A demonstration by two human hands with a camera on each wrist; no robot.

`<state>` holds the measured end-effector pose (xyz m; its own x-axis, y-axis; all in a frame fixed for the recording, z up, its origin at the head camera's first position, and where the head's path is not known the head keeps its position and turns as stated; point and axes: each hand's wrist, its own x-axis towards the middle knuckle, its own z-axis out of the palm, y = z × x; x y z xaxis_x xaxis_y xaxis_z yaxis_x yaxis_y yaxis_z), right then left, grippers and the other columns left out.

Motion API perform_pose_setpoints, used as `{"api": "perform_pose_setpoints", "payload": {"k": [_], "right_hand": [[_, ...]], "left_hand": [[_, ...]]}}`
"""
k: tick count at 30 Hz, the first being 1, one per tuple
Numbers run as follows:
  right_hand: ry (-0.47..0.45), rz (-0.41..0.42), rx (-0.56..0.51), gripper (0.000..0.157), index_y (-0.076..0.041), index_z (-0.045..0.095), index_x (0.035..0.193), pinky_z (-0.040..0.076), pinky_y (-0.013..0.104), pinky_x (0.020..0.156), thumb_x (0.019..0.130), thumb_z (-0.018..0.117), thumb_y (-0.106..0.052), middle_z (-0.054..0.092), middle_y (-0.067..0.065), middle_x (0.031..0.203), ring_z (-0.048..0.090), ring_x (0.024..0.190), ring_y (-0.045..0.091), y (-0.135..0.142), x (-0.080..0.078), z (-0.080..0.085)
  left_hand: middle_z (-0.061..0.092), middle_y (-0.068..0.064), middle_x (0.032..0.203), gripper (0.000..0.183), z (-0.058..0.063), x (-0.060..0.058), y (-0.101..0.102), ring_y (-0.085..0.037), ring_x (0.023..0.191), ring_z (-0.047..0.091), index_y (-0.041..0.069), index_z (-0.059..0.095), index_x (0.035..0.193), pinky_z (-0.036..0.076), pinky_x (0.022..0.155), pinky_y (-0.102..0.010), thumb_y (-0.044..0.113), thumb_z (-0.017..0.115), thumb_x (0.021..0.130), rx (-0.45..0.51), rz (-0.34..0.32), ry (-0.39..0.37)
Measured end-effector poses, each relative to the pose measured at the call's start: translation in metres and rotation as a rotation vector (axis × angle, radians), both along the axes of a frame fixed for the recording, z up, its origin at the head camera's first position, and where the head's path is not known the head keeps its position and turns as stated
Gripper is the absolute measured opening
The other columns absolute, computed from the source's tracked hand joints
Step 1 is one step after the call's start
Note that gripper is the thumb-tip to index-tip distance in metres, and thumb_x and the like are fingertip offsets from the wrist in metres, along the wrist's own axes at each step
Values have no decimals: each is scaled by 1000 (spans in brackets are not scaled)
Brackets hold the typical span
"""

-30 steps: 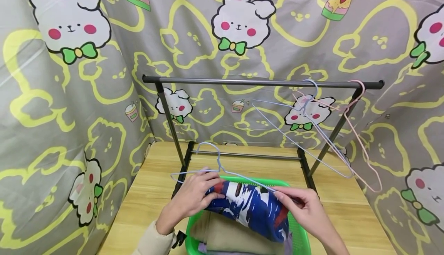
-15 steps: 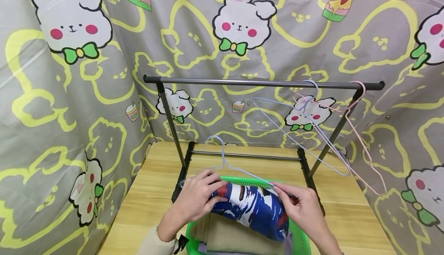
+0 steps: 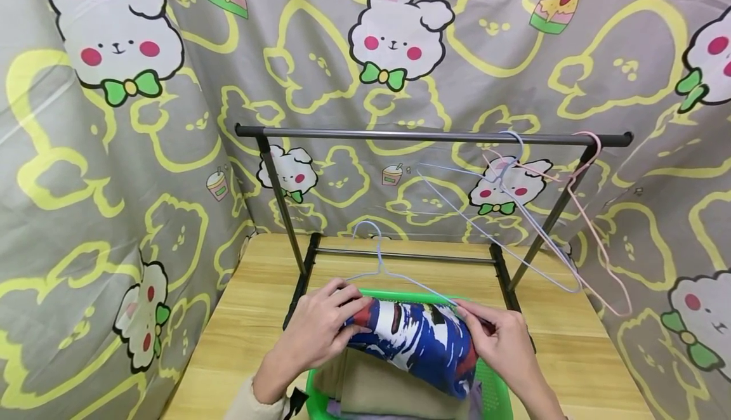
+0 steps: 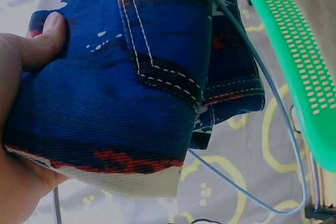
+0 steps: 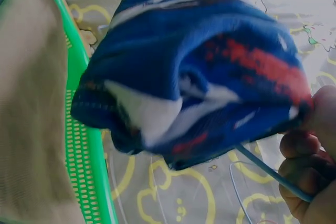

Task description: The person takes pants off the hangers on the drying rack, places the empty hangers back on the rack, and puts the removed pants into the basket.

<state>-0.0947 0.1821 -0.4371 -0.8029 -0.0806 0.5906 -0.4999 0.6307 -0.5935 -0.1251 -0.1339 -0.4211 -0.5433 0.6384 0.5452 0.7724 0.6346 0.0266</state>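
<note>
A blue denim garment point(image 3: 411, 337) with white and red splashes and stitched seams is held above the green basket, folded over so its full shape is hidden. My left hand point(image 3: 322, 321) grips its left end, thumb on the cloth in the left wrist view, where a stitched seam point(image 4: 152, 72) shows. At the other end my right hand point(image 3: 499, 337) pinches the cloth together with an arm of a light blue wire hanger point(image 3: 379, 261). In the right wrist view curled fingers point(image 5: 302, 169) lie around the hanger wire. The hanger's lower part is hidden by the cloth.
The green basket point(image 3: 493, 385) holds folded beige cloth point(image 3: 394, 385) and purple cloth. Behind it a black rack point(image 3: 400, 133) stands on the wooden table point(image 3: 217, 350). Another blue hanger point(image 3: 457, 207) and a pink hanger point(image 3: 596, 236) hang on its right end. Patterned curtains enclose the table.
The hanger's hook has shifted right and slightly up, and its left arm now goes behind my left hand. Both hands have moved slightly right, still holding the garment.
</note>
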Motion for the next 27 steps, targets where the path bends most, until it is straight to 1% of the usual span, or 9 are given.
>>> {"api": "perform_pose_setpoints", "payload": {"k": [2,5,8,13,15,16,20,24,27], "right_hand": [[-16,7,-20,18,-12,77,95,24,11,35,80,73,-3,68,-7,69,30,39,-7,3,-1,-1],[-34,5,-38,17,-12,76,95,24,13,33,80,73,-3,62,-12,59,29,38,-6,4,-2,-2],[-57,-29,-48,17,-15,77,95,24,14,32,81,74,-5,55,-15,53,29,37,-5,3,-5,-3],[-69,-69,-38,17,-19,77,94,30,14,36,80,75,-9,70,-7,73,43,43,-6,-3,-9,-4],[-68,-68,-44,16,-17,77,94,30,14,36,81,74,-9,71,-5,75,43,43,-5,-3,-8,-4],[-71,-72,-47,16,-16,77,94,30,14,35,80,74,-8,69,-6,71,41,42,-5,-1,-8,-4],[-95,-142,-70,15,-11,77,92,27,16,34,79,74,-3,64,-8,63,34,39,-3,12,-5,-5],[-56,-229,-87,15,-8,77,91,32,14,35,78,74,-1,66,-3,64,40,40,-2,26,-4,-1],[24,-232,-121,16,-5,76,95,35,12,37,80,72,0,70,6,71,46,41,-2,32,-4,6]], "left_hand": [[61,8,106,36,2,2,-2,-15,97,52,24,67,115,52,58,-32,31,69,80,11,-8,9],[61,7,104,39,4,3,-3,-15,95,53,22,68,113,52,59,-33,24,69,74,26,-23,32],[61,7,103,41,6,3,-2,-16,95,53,22,68,112,52,59,-34,22,69,71,27,-22,45],[61,6,104,39,7,2,-2,-17,96,53,20,68,111,52,59,-34,23,70,72,15,-7,53],[61,6,104,37,6,0,-4,-16,96,53,20,68,111,52,60,-34,24,71,74,20,-5,48],[61,7,105,37,6,0,-5,-16,96,53,20,68,111,52,61,-33,25,71,75,27,-5,43],[62,8,106,37,5,-4,-12,-15,97,54,22,68,112,53,60,-33,27,71,75,73,2,43],[62,9,105,35,8,-6,-20,-14,98,54,22,69,112,52,54,-33,31,72,78,104,25,38],[61,10,105,33,8,-6,-23,-13,98,53,23,68,112,50,51,-31,35,70,81,86,50,13]]}}
